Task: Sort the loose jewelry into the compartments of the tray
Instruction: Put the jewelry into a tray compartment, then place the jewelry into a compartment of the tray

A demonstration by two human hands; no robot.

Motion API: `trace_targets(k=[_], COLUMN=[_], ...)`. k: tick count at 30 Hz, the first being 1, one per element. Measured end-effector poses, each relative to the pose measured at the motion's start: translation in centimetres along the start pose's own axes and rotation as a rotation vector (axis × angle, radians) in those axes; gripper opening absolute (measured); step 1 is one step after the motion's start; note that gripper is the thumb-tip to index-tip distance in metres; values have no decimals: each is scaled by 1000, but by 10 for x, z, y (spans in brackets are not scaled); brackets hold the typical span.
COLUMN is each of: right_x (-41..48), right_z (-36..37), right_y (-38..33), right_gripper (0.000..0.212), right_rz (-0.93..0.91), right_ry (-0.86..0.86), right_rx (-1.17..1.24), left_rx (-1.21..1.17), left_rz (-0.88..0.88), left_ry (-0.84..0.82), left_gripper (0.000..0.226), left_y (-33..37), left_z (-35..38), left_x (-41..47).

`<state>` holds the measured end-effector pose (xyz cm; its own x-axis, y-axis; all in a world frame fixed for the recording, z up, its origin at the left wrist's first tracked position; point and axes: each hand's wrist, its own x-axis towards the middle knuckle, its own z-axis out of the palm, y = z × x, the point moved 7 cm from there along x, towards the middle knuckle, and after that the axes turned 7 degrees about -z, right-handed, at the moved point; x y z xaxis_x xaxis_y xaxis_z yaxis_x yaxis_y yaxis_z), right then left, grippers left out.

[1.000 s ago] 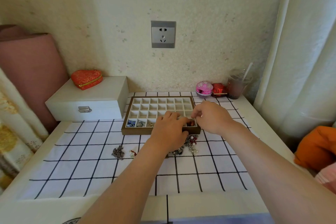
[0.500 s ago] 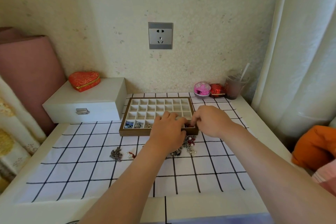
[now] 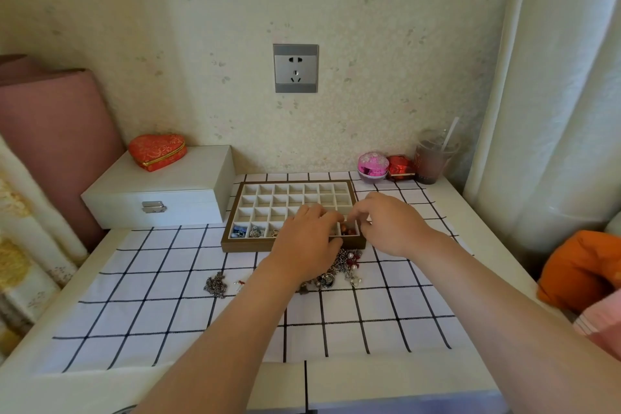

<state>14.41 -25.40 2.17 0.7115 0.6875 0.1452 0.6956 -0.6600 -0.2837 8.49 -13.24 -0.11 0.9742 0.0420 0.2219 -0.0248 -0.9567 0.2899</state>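
Note:
A wooden tray [image 3: 248,244] with a grid of white compartments lies on the checked cloth. Its front row holds blue beads [image 3: 239,230], silver pieces [image 3: 256,231] and, at the right end, a red-brown bead piece [image 3: 348,229]. My left hand [image 3: 306,243] reaches over the tray's front edge with its fingers curled, and its fingertips are hidden beside those beads. My right hand [image 3: 390,224] pinches down at the bead piece from the right. A loose jewelry pile [image 3: 347,267] lies just in front of the tray, partly under my left hand. A silver chain [image 3: 215,285] and a small red-white piece [image 3: 239,283] lie further left.
A white latch box [image 3: 158,193] with a red heart case [image 3: 157,150] on top stands left of the tray. A pink round case [image 3: 373,165], a red case [image 3: 400,167] and a plastic cup with a straw [image 3: 433,158] stand against the back wall. The curtain [image 3: 551,111] hangs at the right.
Both hands stay over the tray's front right compartment. My right hand's fingers have dropped a little closer to the red-brown beads. The view has shifted slightly.

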Motion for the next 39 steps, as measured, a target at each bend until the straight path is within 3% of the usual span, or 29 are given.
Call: trace_targets(k=[2,6,12,21,25,29,34,39], right_x=[-3,-15,-28,-26,-26,-25,-23,-25], right_z=[-4,1,13,14,8,4,3,12], right_y=[-4,-13,-20,-22,-13,-6,-10,-8], right_gripper=[23,24,26,11,5,9,7,9], right_rz=[-12,-33,-100,-95,-8,117,169,238], right_ry=[15,-106,-181,-195,-147,-60,-38,-101], right_rx=[33,63,-47,-52,73,306,557,736], left_rx=[-44,-137,-47,-32,-69,-297,-622,-743], left_rz=[21,12,132,116,108,-13,-158,-255], left_ry=[35,-90,-132,-119,-49,-66,-145,-156], left_gripper=[31,18,28,20,25,38,25,20], left_y=[3,8,14,-2,3,3,0,-9], left_z=[-10,-11,5,-3,-6,-8,-3,-6], left_x=[-3,-11,-33,-36,-33,-30,-25,-25])
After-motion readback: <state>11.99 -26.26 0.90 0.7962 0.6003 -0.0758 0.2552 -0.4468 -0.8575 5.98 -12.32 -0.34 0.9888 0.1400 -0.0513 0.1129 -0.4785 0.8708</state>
